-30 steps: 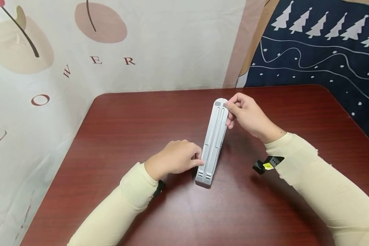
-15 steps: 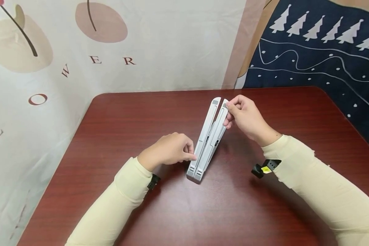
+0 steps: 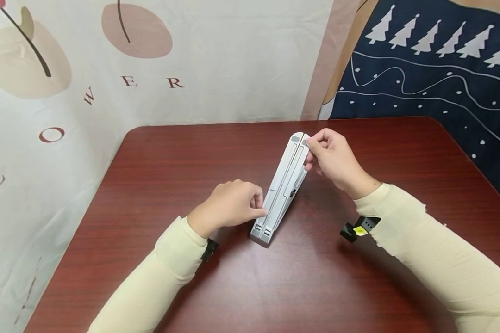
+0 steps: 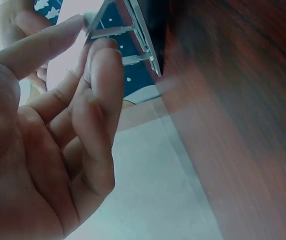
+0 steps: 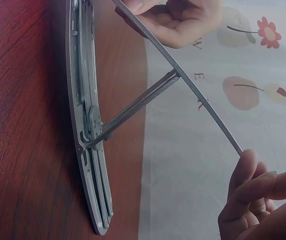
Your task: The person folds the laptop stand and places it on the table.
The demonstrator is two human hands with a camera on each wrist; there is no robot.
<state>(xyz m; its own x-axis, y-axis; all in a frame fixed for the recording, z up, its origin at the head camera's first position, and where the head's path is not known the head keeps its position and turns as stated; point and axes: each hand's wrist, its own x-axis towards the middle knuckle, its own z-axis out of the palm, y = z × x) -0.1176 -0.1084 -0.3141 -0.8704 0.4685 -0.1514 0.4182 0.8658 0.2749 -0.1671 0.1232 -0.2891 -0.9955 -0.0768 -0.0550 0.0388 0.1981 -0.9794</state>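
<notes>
A silver folding laptop stand (image 3: 280,189), long and narrow, slants away across the table with its two arms side by side. Its top bar (image 5: 209,107) is lifted off the lower rail (image 5: 74,100), and a strut (image 5: 138,105) joins them in the right wrist view. My left hand (image 3: 233,202) pinches the stand's left side toward the near end, thumb on top. At the far end, my right hand (image 3: 334,155) pinches the right arm between thumb and fingers, its thumb beside a grey pad (image 3: 295,138). In the left wrist view, fingertips (image 4: 105,52) hold the bar's edge.
The stand is on a dark red wooden table (image 3: 150,171). Behind it hangs a pale cloth (image 3: 233,60) printed with letters and flowers. A navy cloth (image 3: 421,83) with white trees is at the back right.
The stand's arms parted into a narrow V half a second ago and are now nearly together again. Its near end and my left hand have shifted left; the right hand has barely moved.
</notes>
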